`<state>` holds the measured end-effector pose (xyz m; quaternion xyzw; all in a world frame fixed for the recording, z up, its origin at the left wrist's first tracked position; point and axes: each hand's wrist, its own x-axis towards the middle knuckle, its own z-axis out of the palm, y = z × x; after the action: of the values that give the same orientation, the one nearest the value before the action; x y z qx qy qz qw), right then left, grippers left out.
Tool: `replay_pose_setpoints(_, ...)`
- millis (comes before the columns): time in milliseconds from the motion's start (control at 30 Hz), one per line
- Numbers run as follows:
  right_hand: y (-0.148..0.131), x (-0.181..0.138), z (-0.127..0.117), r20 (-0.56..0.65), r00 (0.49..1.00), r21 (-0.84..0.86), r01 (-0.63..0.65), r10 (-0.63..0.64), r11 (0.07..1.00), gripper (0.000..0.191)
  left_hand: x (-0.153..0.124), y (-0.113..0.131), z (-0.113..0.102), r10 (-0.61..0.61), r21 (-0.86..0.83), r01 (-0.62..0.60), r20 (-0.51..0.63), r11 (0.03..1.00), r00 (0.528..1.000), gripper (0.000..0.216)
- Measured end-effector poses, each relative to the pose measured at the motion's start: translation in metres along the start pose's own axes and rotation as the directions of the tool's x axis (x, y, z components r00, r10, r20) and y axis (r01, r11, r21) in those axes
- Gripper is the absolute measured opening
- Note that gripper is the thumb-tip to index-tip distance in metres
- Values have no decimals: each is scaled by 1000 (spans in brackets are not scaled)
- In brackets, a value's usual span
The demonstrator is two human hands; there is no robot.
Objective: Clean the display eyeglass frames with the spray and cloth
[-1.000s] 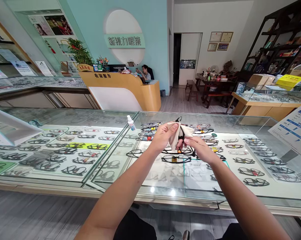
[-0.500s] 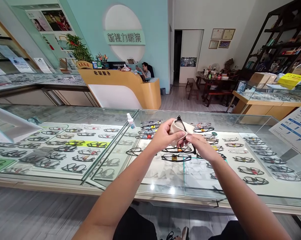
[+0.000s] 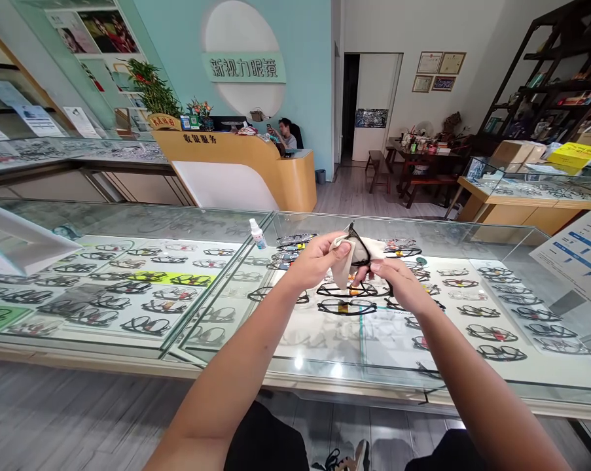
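Above the glass counter, my left hand [image 3: 323, 259] pinches a cream cleaning cloth [image 3: 343, 267] against a lens of black-framed eyeglasses [image 3: 360, 243]. The cloth drapes down from my thumb and also shows behind the frame. My right hand [image 3: 397, 278] is closed on the lower part of the same eyeglasses, with a dark temple arm partly hidden by its fingers. Beneath my hands, several black-framed glasses [image 3: 347, 307] lie on the counter. A small white spray bottle [image 3: 257, 234] stands on the glass to the left of my hands.
Glass display cases [image 3: 295, 366] holding rows of eyeglasses span the front. A white printed sign [image 3: 577, 252] stands at the right, and a white stand [image 3: 20, 242] at the left. Beyond is a wooden reception desk [image 3: 295, 180] with a seated person [image 3: 286, 135] behind it.
My left hand has shifted slightly left and its thumb has moved up over the lens. The cloth now hangs lower, and more of the black frame shows.
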<state>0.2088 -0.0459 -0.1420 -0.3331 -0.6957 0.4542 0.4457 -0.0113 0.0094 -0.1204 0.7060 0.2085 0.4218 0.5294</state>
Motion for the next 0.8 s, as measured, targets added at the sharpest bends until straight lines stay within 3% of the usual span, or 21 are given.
replay_pose_setpoints(233,10,2,1,-5,999,-24,35,-35,999,41,-1,-11,15,15,-125,-11,29,992,999,45)
replay_pose_setpoints(400,14,2,6,35,999,6,20,-20,1000,42,-2,-13,30,0,-178,-15,-87,984,996,46)
replay_pose_setpoints(533,11,1,5,18,1000,-16,1,0,1000,39,-1,-9,22,17,-73,-27,-140,997,990,51)
replay_pose_setpoints(800,0,2,-1,-34,999,-42,16,-17,999,42,0,-3,1,2,11,-3,12,1000,1000,45)
